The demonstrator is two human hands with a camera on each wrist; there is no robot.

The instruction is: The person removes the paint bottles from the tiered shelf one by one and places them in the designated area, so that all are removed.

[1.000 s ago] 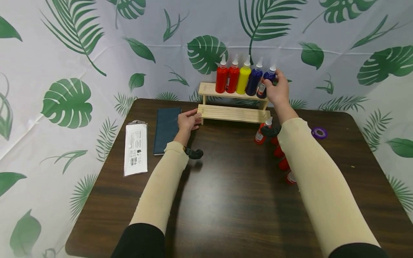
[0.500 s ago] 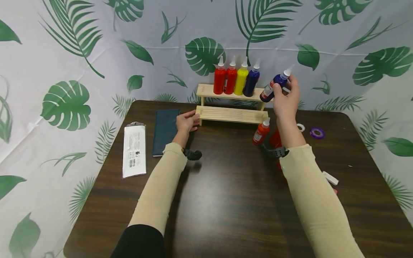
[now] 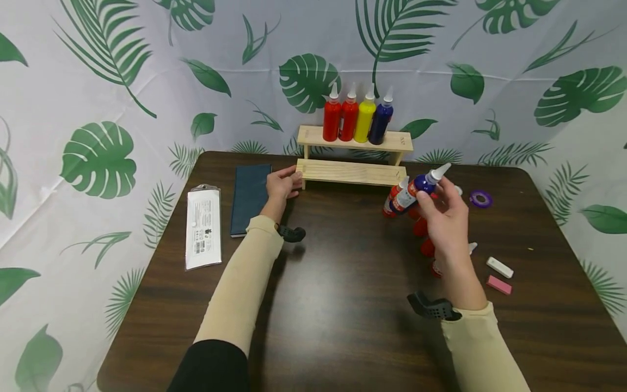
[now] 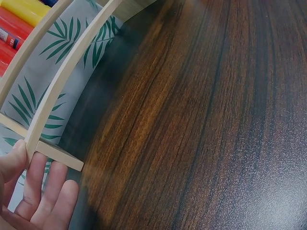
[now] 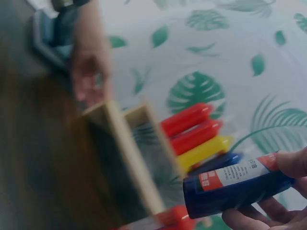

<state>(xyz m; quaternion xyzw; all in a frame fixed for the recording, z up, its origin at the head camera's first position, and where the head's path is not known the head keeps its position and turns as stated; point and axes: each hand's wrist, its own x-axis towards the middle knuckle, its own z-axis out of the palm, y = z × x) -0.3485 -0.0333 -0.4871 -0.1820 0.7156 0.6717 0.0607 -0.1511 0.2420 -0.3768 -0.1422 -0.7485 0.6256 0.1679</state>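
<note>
A two-tier wooden rack stands at the back of the table. My left hand pinches the left end of its lower board, thumb above and fingers below in the left wrist view. In my right hand I hold a blue squeeze bottle with a white nozzle, tilted and off the rack. On the upper tier stand two red bottles, a yellow bottle and another blue bottle. Behind the held bottle, a red bottle on the table is partly hidden.
More red bottles stand partly hidden by my right hand. To the right lie a purple tape roll, a white block and a pink block. A dark notebook and a white package lie at left.
My right hand has lifted the end blue bottle off the upper tier and brought it forward and down, tilting it. My left hand has stayed on the rack.
</note>
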